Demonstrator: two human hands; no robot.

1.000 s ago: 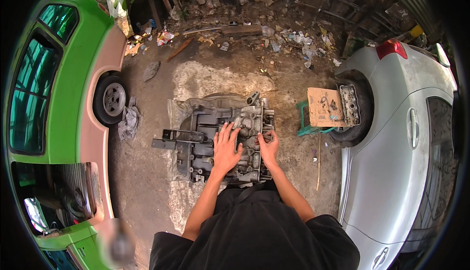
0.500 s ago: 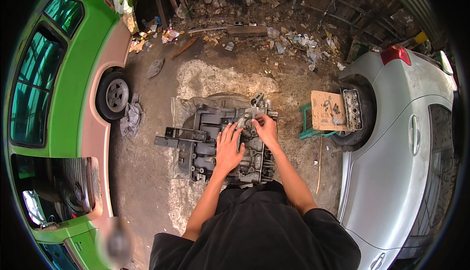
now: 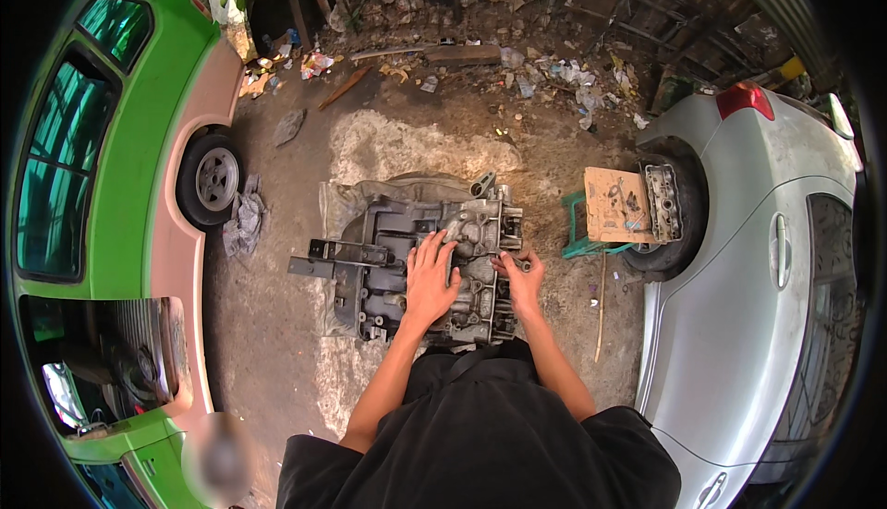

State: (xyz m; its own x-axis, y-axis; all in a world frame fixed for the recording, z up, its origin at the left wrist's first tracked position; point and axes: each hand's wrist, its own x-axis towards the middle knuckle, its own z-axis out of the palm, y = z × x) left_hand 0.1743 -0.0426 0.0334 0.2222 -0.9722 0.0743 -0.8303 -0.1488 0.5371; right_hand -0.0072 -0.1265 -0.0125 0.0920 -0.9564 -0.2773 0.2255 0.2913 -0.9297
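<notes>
A grey metal engine block (image 3: pixel 393 218) lies on its side in front of me, with a cloth (image 3: pixel 337 197) spread under it. My left hand (image 3: pixel 431 283) rests flat on the middle of the block, fingers spread. At the block's right edge is my right hand (image 3: pixel 523 280), its thumb and fingers pinched together. Whatever is between those fingertips is too small to make out. A black metal bracket (image 3: pixel 342 255) sticks out from the block's left side. Near the far right corner of the block stands a loose-looking metal arm (image 3: pixel 482 183).
A green stool (image 3: pixel 573 223) at the right carries a cardboard sheet (image 3: pixel 614 204) with small parts and a metal cylinder head (image 3: pixel 662 202). A green car (image 3: pixel 139 167) stands left, a silver car (image 3: pixel 711 324) right. Litter (image 3: pixel 564 75) lies along the far wall. A thin stick (image 3: pixel 601 315) lies on the ground.
My right hand has moved toward me and slightly right, from the block's upper right part to its right edge. My left hand has stayed in place on the block.
</notes>
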